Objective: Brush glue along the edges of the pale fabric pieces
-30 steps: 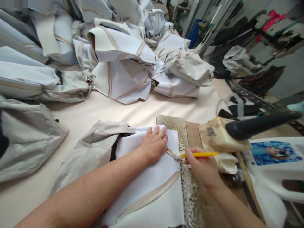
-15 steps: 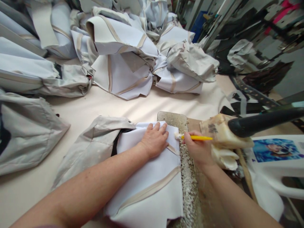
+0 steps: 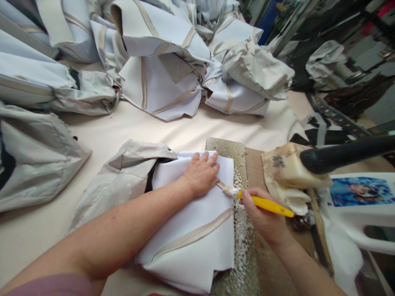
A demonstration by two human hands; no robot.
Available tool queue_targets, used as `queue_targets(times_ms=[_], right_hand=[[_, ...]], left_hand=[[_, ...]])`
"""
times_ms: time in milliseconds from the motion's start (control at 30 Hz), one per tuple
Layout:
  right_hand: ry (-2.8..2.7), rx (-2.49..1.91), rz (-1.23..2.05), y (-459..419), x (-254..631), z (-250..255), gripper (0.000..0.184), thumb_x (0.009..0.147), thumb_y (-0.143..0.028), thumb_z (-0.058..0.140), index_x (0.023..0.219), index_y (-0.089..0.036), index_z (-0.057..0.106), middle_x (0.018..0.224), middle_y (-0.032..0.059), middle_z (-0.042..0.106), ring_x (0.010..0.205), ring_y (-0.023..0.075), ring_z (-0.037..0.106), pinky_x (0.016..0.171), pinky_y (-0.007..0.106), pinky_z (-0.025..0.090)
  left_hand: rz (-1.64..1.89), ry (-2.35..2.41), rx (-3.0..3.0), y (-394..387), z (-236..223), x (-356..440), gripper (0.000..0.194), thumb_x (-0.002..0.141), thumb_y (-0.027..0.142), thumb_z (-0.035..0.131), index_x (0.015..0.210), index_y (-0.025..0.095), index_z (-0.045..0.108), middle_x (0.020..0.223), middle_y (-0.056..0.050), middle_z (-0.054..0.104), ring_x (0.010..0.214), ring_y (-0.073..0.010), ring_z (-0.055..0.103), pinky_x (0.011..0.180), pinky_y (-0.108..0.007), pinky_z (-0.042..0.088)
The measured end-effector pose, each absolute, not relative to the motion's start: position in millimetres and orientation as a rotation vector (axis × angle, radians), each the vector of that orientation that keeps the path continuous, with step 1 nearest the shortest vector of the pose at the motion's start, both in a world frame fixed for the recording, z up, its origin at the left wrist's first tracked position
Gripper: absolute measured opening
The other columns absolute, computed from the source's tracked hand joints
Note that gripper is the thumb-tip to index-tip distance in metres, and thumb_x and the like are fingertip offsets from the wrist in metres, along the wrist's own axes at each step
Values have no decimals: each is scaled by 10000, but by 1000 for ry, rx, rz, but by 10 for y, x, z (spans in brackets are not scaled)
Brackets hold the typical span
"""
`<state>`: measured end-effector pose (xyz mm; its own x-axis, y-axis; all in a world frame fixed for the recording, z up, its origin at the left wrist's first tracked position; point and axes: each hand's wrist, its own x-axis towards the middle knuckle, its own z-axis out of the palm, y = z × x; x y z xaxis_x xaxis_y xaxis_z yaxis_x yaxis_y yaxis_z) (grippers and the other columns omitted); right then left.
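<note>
My left hand point(image 3: 200, 174) lies flat on a white fabric panel point(image 3: 188, 234), pressing it down near its top edge, and holds nothing. A beige strip point(image 3: 193, 234) runs across the panel. My right hand point(image 3: 262, 218) grips a yellow-handled brush point(image 3: 268, 205). Its white-coated bristles touch the panel's right edge, where a short beige strip ends, just right of my left fingers. The panel's far end tucks into a grey-beige fabric piece point(image 3: 123, 185).
The panel's right edge overlaps a board crusted with white residue point(image 3: 242, 230). To the right stands a glue-caked block with a black handle point(image 3: 286, 168). Heaped sewn panels cover the cream table point(image 3: 154, 127) ahead. A white plastic chair point(image 3: 354, 213) and machinery stand right.
The brush has swung from level to slanting down-right, and its tip has dropped along the panel edge. My right hand has moved down with it. The whole scene sits slightly higher in view.
</note>
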<state>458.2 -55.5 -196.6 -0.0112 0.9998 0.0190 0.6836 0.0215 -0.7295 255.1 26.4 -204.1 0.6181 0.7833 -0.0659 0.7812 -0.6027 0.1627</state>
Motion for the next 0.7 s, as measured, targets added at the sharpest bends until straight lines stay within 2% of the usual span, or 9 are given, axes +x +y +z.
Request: queue_targets(times_ms=[200,367,533,600,700], right_hand=[[-1842,-1661,583,-408,4571,-2020,201,852,-341,494,710,-209,549,639,-4,582,614,161,566,647,287,437],[-1766,-1672,622,-230,4479,-2089,227,851,-372,483,712,-206,554,664,13,595,645,174,575,652,298,443],[-1829,-1721,698,-504,4518,-1997,243,844,-352,480,649,-215,532,597,-5,563,579,160,542,600,286,420],[-1832,-1751,735,-635,4556,-1938,242,848,-355,482,658,-215,537,588,-8,561,568,159,537,593,285,414],[-1760,-1781,700,-692,4590,-1890,247,859,-367,490,680,-210,553,621,-2,578,596,160,547,613,284,416]], left_hand=[[30,1305,2678,256,-2057,2550,397,854,430,480,1141,179,589,1407,-111,391,1217,-331,384,950,-489,308],[31,1317,2679,258,-2058,2551,386,851,438,482,1123,190,598,1406,-108,394,1210,-322,390,946,-485,316],[35,1310,2656,271,-2056,2555,382,852,428,484,1123,186,600,1407,-108,396,1229,-326,384,968,-490,314],[25,1311,2622,240,-2033,2557,398,846,418,497,1156,185,587,1427,-106,374,1279,-332,333,1013,-530,262],[11,1276,2603,99,-1954,2544,469,812,433,548,1223,206,550,1480,-92,294,1368,-349,157,1045,-650,70]])
